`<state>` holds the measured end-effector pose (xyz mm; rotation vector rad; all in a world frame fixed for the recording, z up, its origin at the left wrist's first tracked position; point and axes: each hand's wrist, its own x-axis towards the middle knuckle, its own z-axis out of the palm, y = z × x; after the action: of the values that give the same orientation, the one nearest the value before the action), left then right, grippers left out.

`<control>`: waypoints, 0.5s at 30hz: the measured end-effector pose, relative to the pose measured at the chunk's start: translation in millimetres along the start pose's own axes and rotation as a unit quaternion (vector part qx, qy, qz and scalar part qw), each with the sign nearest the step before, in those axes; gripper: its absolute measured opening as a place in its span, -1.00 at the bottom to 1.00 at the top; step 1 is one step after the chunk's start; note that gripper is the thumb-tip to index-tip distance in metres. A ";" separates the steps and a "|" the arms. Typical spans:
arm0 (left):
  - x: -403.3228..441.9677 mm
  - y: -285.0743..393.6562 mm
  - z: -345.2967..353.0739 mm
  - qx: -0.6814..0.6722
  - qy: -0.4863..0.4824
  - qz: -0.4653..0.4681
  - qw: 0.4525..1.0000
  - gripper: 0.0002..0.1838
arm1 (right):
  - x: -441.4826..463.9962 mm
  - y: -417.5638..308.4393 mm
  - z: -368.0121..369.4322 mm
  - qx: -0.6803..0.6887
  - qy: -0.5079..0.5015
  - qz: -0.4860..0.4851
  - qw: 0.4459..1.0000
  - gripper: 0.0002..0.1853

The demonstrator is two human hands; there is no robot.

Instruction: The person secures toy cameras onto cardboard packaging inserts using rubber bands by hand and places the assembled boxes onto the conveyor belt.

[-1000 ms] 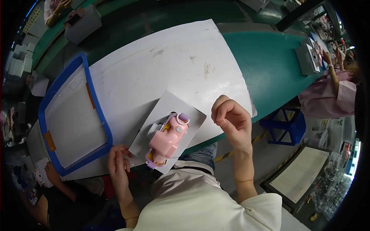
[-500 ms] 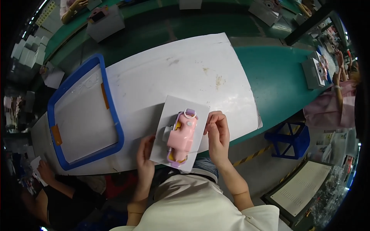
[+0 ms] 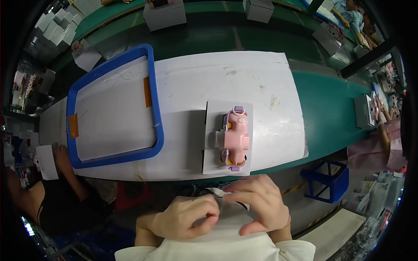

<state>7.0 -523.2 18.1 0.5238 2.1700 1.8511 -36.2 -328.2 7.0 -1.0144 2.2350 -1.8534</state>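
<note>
My left hand [image 3: 186,217] is raised in front of my shirt, its fingers curled in with no object visible in them. Beside it, my right hand [image 3: 263,204] has its fingers bent but apart, the thumb held away, and holds nothing I can see. Both are slightly blurred. Beyond them, at the near edge of the table, a pink toy camera [image 3: 236,141] with purple end pieces and a white ring rests on a white box [image 3: 213,163]. Neither hand touches the box or the toy.
A blue-rimmed tray [image 3: 160,126] with orange tape lies left on a white board [image 3: 187,82]. A blue stool [image 3: 326,182] stands on the floor at right. More white boxes [image 3: 165,16] sit across the green bench. Other people work at left and right.
Both hands have left the sides of the box and drawn back to my waist. The box with the toy camera now sits on the table, straighter than before. My view has shifted.
</note>
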 end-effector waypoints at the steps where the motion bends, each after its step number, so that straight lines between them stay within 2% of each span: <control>1: 4.7 1.5 3.3 0.026 -0.025 0.003 0.999 -0.86 | 1.0 -1.0 4.7 -0.070 -0.075 0.008 0.995 -0.73; 2: 7.3 2.1 5.4 0.053 -0.050 0.006 0.997 -0.87 | 1.5 -1.2 7.1 -0.139 -0.149 0.016 0.979 -0.70; 3: 8.1 1.5 6.8 0.051 -0.052 0.010 0.997 -0.87 | 1.2 -0.2 7.3 -0.143 -0.148 0.017 0.978 -0.70; 8: 7.3 -2.7 9.3 0.028 0.010 -0.020 0.999 -0.87 | 0.1 10.0 8.9 -0.043 -0.190 -0.005 0.981 -0.76; 10: 6.0 -6.9 0.5 -0.034 -0.068 -0.008 0.997 -0.88 | -3.0 15.8 9.0 0.147 -0.164 0.035 0.975 -0.82; 12: 5.6 -11.2 -5.7 -0.096 -0.146 0.007 0.985 -0.87 | -4.8 19.0 8.8 0.332 -0.132 0.074 0.931 -0.86; 13: 5.7 -13.8 -6.0 -0.096 -0.144 0.005 0.985 -0.87 | -4.6 19.0 9.5 0.333 -0.133 0.075 0.931 -0.86; 15: 5.6 -20.4 -5.6 -0.147 -0.165 -0.002 0.975 -0.85 | -4.6 17.3 11.7 0.443 -0.083 0.070 0.890 -0.88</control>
<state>-2.6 -528.5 -0.8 0.7020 1.6514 1.8810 -35.0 -334.9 -13.3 -0.7463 1.0744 -2.2222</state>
